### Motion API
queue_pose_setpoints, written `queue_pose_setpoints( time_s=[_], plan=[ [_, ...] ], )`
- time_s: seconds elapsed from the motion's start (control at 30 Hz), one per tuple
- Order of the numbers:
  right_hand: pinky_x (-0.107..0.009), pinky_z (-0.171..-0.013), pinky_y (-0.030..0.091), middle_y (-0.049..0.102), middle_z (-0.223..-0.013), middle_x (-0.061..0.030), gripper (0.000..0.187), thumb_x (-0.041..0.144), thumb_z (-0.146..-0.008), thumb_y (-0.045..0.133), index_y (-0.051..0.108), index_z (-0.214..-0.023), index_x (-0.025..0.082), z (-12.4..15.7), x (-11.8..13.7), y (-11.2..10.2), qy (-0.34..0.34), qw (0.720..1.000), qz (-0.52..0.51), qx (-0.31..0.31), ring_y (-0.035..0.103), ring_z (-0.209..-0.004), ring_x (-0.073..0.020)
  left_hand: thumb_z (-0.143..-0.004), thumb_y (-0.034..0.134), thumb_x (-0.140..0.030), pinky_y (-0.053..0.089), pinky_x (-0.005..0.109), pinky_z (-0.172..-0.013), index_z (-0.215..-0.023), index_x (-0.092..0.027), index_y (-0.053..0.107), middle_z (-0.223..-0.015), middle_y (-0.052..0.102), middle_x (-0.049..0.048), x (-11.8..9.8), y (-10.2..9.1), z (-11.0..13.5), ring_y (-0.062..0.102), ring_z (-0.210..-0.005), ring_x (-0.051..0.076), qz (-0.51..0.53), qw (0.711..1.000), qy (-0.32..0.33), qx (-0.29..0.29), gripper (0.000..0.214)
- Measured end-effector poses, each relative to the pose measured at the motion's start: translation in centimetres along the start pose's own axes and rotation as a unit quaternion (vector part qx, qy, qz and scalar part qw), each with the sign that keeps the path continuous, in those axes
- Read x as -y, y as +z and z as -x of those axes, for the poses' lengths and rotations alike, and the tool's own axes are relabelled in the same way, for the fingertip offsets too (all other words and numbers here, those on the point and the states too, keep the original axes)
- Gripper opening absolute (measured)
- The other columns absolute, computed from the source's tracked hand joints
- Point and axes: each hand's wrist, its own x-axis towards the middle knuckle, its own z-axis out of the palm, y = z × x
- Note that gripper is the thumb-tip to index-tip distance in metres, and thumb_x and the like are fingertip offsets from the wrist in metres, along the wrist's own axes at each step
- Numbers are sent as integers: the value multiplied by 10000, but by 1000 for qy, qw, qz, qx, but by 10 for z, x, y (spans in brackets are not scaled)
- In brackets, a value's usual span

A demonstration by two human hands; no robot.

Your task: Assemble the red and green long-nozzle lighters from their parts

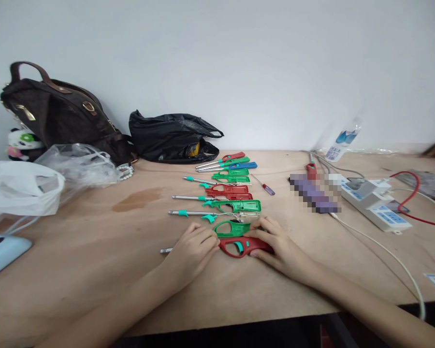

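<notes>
your left grip (199,244) is closed on the front end of the red lighter (234,247); your right grip (275,241) grasps its handle end, the lighter lying between them at the tabletop (94,241). just beyond it sits a green half-shell (224,230), overlapped by your right fingers; contact cannot be confirmed. farther beyond the grips: an opened green casing (239,207), an opened red casing (226,191) and a screwdriver (268,189). well right of your right grip: a power strip (387,218). a white cable (379,249) passes beyond your right forearm.

Makeshift workshop table (79,256): screwdriver (268,189), lighter parts (229,190) laid out.
</notes>
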Motion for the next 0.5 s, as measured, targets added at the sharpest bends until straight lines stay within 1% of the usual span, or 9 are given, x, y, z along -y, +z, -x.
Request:
queue_pose_setpoints(
  time_s=[0.1, 0.2, 0.3, 0.4, 0.5],
  plan=[
    [-465, -909, 448, 564, -1116, -108, 214, 209, -896, 595, 593, -1110, 198, 0, 5, -1, 15, 1000, 5, 2, 503, -1067, -279, -974, 408, -81, 408, 293, -730, -774, -163, 553, -808, 668, 21, -2, -2, 0, 611, -736, 133, 5, 1000, 7, -13, 261],
    [-457, -894, 433, 583, -1087, -85, 219, 144, -857, 622, 565, -1060, 201, 0, 13, -1, 30, 1000, 3, 3, 525, -1023, -263, -965, 428, -68, 429, 298, -734, -779, -163, 554, -822, 670, 34, -5, -5, 0, 605, -736, 135, -9, 999, 27, -36, 244],
    [-457, -875, 422, 612, -1013, -47, 290, 50, -790, 638, 534, -1008, 210, 2, 21, 1, 55, 998, 15, -8, 551, -950, -245, -955, 453, -56, 449, 323, -754, -851, -151, 582, -837, 679, 54, -6, -9, 2, 615, -755, 153, -43, 994, 72, -65, 190],
    [-405, -797, 443, 638, -944, -25, 342, -18, -728, 634, 513, -950, 212, 4, 26, 5, 83, 996, 13, -21, 564, -868, -233, -951, 449, -37, 465, 356, -807, -968, -117, 602, -886, 699, 94, -6, -14, 4, 643, -825, 181, -67, 988, 114, -82, 174],
    [-357, -756, 467, 666, -945, -22, 371, -31, -704, 646, 520, -954, 212, 7, 26, 9, 102, 994, -22, -37, 591, -869, -230, -944, 437, -11, 467, 379, -829, -1004, -77, 609, -909, 712, 127, -5, -17, 7, 657, -857, 201, -84, 982, 141, -90, 194]
  ],
)
